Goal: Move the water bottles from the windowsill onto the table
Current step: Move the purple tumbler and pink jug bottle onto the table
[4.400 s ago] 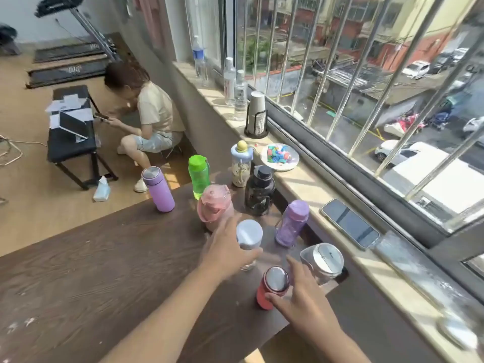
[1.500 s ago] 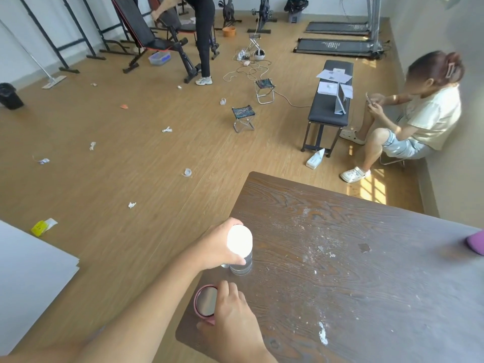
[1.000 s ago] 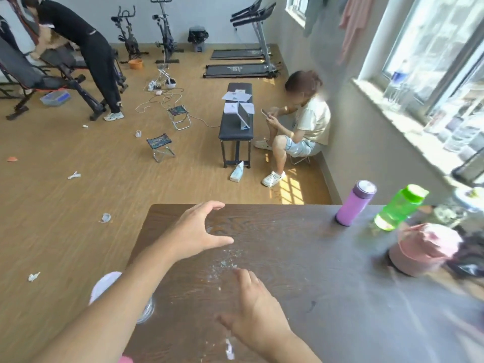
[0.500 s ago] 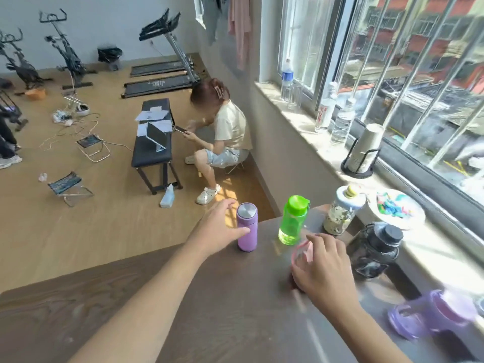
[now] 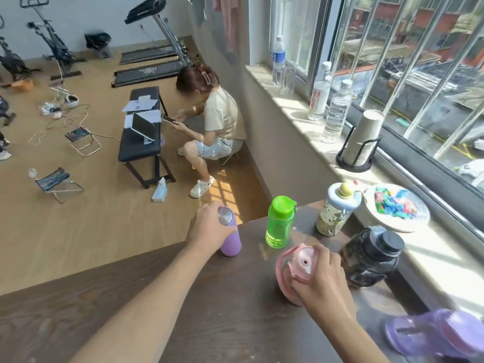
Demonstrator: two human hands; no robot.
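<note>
My left hand [image 5: 207,231] is wrapped around the upper part of a lilac flask with a steel cap [image 5: 230,239] standing at the far edge of the dark wooden table [image 5: 183,310]. My right hand [image 5: 323,286] grips the lid of a pink bottle [image 5: 290,273] on the table. A green bottle [image 5: 279,222], a patterned bottle with a pale blue lid [image 5: 336,209] and a black jug [image 5: 372,256] stand near the windowsill [image 5: 429,258]. A purple bottle [image 5: 437,334] is blurred at the bottom right.
On the windowsill stand three clear plastic bottles [image 5: 336,112], a stack of paper cups in a black holder [image 5: 360,141] and a plate of coloured pieces [image 5: 396,205]. A person sits on a stool [image 5: 212,127] by a black bench [image 5: 142,137] beyond the table.
The view has swung back from the table's left end to the window side. My left hand has closed on the lilac flask and my right hand has closed on the pink bottle.
</note>
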